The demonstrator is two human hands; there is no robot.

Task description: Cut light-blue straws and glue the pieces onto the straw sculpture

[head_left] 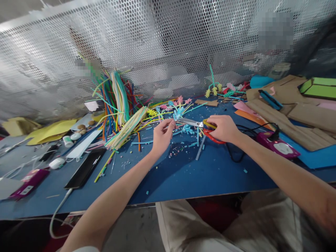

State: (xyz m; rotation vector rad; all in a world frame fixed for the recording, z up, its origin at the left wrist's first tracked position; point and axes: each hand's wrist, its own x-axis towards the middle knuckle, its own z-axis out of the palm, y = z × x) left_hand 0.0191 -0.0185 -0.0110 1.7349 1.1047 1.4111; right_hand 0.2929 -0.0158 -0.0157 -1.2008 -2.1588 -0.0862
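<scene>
Steel-bladed scissors (193,122), one pair, red and yellow handles. Gripped in the right hand (223,128), blades level and pointing at the left hand (162,135), probably so the tips meet whatever it offers. Left hand: fingertips pinched together at the blade tip, on something too small to tell. Straws (119,101), a bundle too dense to count, beyond the left hand, within easy reach. Phone (85,168), one, further left. Blue desk (183,178) beneath both hands, strewn with offcuts.

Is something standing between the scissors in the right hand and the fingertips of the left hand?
Nothing visible does. The scissors in the right hand point straight at the left hand; straw bits lie on the table below, not between.
</scene>
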